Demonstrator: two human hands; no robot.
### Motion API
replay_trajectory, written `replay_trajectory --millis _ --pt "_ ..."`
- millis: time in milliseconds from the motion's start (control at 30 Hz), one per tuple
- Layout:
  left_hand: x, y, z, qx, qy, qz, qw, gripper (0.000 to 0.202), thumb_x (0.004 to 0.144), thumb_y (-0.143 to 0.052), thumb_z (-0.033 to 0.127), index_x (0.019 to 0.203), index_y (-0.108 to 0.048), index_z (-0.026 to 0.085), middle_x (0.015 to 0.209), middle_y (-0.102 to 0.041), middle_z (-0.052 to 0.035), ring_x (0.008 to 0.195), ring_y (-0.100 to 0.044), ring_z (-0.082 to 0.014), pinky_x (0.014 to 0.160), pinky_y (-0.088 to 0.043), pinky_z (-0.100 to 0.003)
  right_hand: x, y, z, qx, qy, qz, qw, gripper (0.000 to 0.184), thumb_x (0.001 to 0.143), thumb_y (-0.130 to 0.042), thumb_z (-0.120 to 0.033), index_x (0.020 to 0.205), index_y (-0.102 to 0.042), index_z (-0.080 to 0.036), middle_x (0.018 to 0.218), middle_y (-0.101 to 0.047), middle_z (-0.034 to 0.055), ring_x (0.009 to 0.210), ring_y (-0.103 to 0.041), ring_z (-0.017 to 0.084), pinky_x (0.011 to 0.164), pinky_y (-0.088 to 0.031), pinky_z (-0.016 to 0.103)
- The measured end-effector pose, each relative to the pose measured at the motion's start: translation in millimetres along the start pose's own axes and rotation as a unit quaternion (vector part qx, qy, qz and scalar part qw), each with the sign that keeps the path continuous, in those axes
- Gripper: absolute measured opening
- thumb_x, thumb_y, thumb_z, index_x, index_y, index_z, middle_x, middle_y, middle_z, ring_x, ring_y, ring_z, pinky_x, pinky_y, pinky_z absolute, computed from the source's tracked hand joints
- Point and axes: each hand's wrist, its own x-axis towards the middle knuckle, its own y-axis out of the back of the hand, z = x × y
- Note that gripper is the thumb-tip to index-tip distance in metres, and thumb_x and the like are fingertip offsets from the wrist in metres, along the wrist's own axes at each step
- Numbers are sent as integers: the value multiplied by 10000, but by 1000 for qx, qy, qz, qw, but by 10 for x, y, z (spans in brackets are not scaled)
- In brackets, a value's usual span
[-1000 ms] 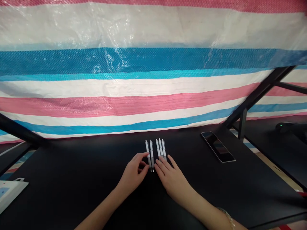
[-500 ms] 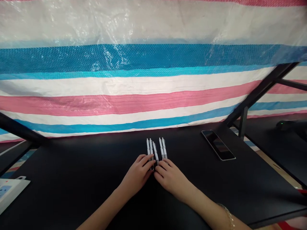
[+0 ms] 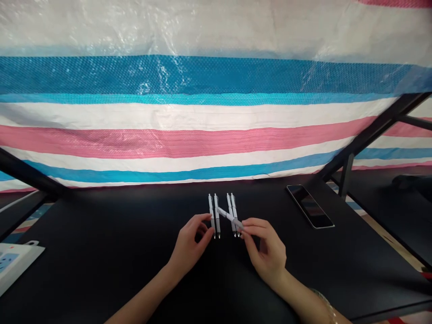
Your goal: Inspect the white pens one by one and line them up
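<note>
Several white pens with grey grips lie on the black table (image 3: 128, 252). A left pair (image 3: 217, 216) lies side by side, points toward me, and a right pair (image 3: 232, 209) lies a short way off. My right hand (image 3: 266, 247) pinches a fifth pen (image 3: 227, 215) by its grey end; that pen slants across the gap and over the right pair. My left hand (image 3: 192, 243) is beside the left pair, thumb and forefinger apart, their tips at the outer pen's edge.
A dark-screened phone (image 3: 309, 206) lies to the right on the table. At the left edge is a white item (image 3: 20, 265) with a blue patch. Black frame bars (image 3: 367, 135) rise at the sides, before a striped plastic sheet (image 3: 202, 148).
My right hand has taken the middle pen by its grip end, tilted it and drawn back to the right. My left fingers have moved off the top of the left pens to their side.
</note>
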Motion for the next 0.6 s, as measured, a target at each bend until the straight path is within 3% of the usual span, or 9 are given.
replay_trajectory --millis 67,167,300,400,500,600 --pt "22 27 16 -158 100 -15 982 287 823 -569 324 1082 -606 205 976 -647 -77 721 -625 -167 660 -517 -293 -70 -26 -25 28 3 -33 999 329 738 -539 35 970 -542 -198 957 -593 57 864 -598 145 734 -516 281" --pt "61 70 -14 -361 205 5 910 261 810 -602 329 1008 -644 164 934 -663 -71 746 -634 -136 674 -507 -223 -168 -76 -60 22 54 -140 988 327 727 -522 33 968 -527 -189 986 -580 64 880 -585 146 735 -501 269" --pt "102 122 -64 -458 261 56 848 192 748 -689 256 902 -691 141 831 -677 -45 728 -620 -99 683 -496 -170 -229 -123 -109 3 53 -252 966 335 759 -456 9 1029 -494 -184 1028 -543 80 893 -559 146 728 -478 265" --pt "108 135 -56 -485 262 50 833 182 731 -707 231 889 -697 140 790 -678 -41 733 -625 -114 701 -506 -195 -232 -138 -147 31 -13 -292 956 341 786 -407 -6 1055 -479 -202 1028 -509 71 911 -540 138 746 -470 263" --pt "104 135 -34 -489 239 41 838 183 735 -702 216 899 -693 135 761 -675 -38 742 -629 -126 726 -508 -218 -229 -147 -180 78 -76 -303 947 368 796 -439 -59 1118 -452 -236 1116 -462 75 894 -528 132 749 -476 281" --pt "100 140 -32 -488 239 44 838 169 740 -698 214 888 -689 134 773 -680 -39 739 -633 -127 727 -509 -223 -214 -168 -191 167 -227 -274 919 458 814 -509 -198 1239 -355 -264 1236 -394 108 902 -532 148 690 -502 291"
